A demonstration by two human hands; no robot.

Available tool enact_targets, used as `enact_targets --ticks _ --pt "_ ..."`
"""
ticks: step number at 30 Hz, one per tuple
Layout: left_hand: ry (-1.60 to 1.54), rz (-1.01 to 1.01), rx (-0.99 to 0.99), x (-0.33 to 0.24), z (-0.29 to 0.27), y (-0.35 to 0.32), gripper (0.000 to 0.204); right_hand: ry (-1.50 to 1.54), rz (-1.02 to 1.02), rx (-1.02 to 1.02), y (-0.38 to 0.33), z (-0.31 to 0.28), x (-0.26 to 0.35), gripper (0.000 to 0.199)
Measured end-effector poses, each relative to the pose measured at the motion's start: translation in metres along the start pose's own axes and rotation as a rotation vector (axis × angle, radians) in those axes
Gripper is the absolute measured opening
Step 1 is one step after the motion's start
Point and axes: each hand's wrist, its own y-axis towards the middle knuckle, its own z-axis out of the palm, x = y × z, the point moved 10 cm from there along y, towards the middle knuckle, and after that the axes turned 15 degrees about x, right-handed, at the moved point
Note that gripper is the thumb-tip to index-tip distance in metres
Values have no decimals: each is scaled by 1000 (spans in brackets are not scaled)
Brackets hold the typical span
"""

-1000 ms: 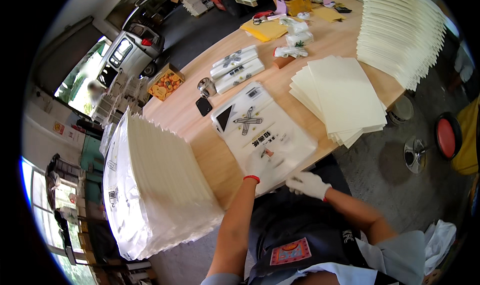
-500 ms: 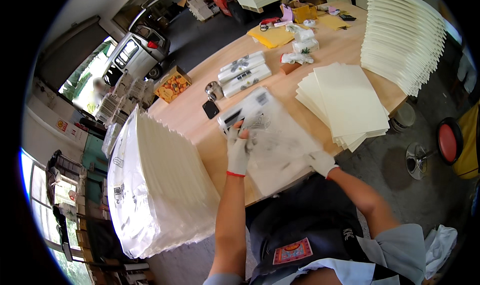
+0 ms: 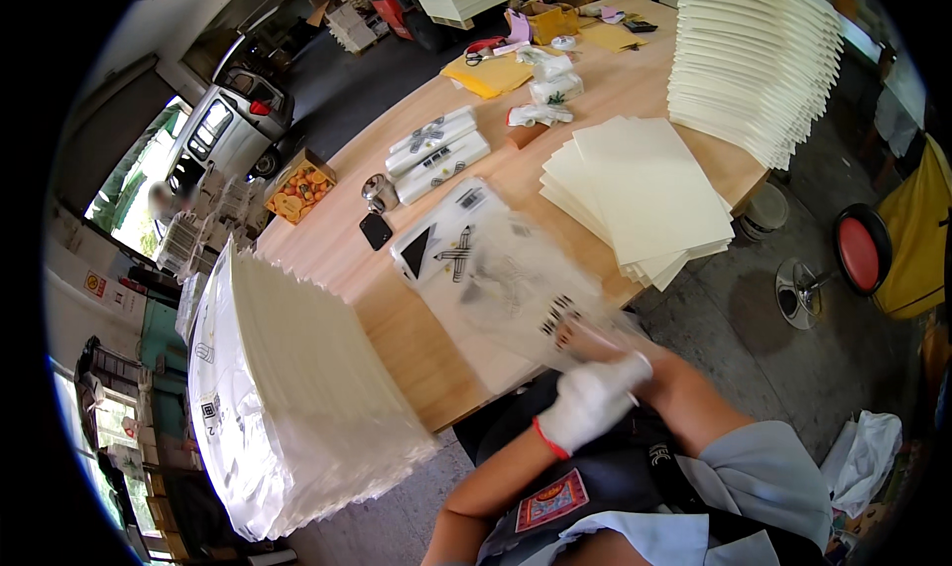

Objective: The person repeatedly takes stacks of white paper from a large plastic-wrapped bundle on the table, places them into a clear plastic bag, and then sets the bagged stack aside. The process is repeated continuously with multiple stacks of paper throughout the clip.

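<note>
A clear plastic bag (image 3: 516, 263) with black printed marks lies over a stack of similar clear bags (image 3: 476, 209) at the table's front edge. Its near end is lifted and smeared by motion. My left hand (image 3: 595, 397), in a white glove with a red cuff, reaches across my body and is closed at that near end. Bare fingertips show beside the black print, partly blurred. My right hand (image 3: 635, 346) is mostly hidden behind the left hand and the blurred plastic; its fingers cannot be made out.
Loose cream sheets (image 3: 645, 189) lie to the right, before a tall cream stack (image 3: 754, 65). A plastic-wrapped stack (image 3: 288, 397) stands left. Farther back are rolled bags (image 3: 436, 154), a phone (image 3: 375, 232), a tape roll (image 3: 379, 193), an orange-printed box (image 3: 300, 186) and gloves (image 3: 540, 115). A stool (image 3: 858, 251) stands right.
My left hand has swung from the far part of the bags toward my right forearm. The top bag's near end has lifted and blurred. The view has shifted to the right.
</note>
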Motion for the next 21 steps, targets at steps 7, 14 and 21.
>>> enact_targets --ticks 7,14,21 --pt "-536 -515 -165 193 26 -54 22 -265 234 -572 -44 -72 -94 40" --pt "-951 -494 -111 188 52 -22 23 -525 387 -566 -62 -102 -154 27" --pt "-1443 -477 -73 202 105 22 34 -862 -42 -479 -104 -93 -26 22"
